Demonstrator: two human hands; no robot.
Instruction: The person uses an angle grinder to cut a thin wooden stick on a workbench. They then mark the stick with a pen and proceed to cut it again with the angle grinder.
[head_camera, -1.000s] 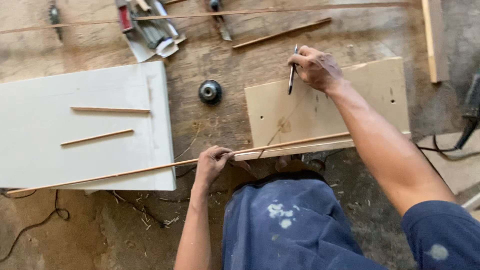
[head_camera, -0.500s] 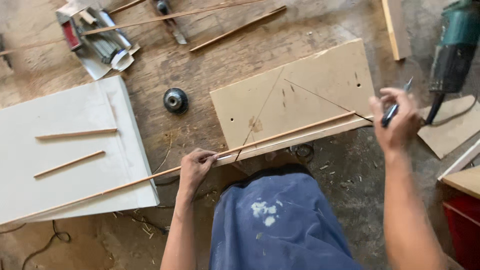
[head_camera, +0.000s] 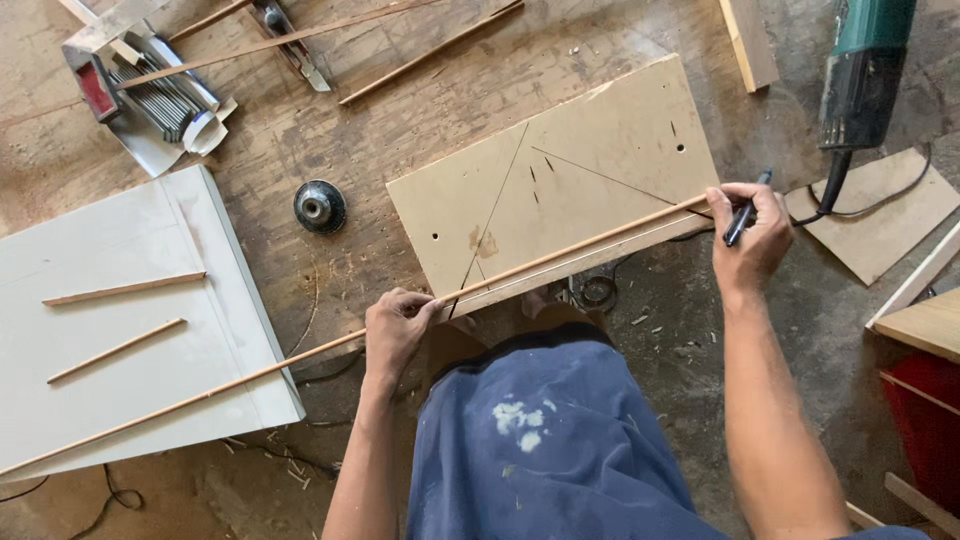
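A long thin wooden strip (head_camera: 560, 255) lies slantwise along the near edge of a tan board (head_camera: 600, 150) marked with pencil lines. My left hand (head_camera: 395, 330) pinches the strip near the board's near left corner. At the strip's right end, my right hand (head_camera: 750, 235) grips the strip's tip while also holding a dark pen (head_camera: 745, 212) upright between its fingers. My knee in blue paint-spotted trousers (head_camera: 540, 430) is just below the board.
A white panel (head_camera: 220, 250) with two short sticks (head_camera: 120, 290) lies at left. A black round knob (head_camera: 319, 207) sits on the floor. A green power tool (head_camera: 865, 70) and cord are at upper right, staples and a tool at upper left, wood offcuts at right.
My right hand has moved from the board's far side down and right to the strip's right end, pen still in it. The left hand stays on the strip.
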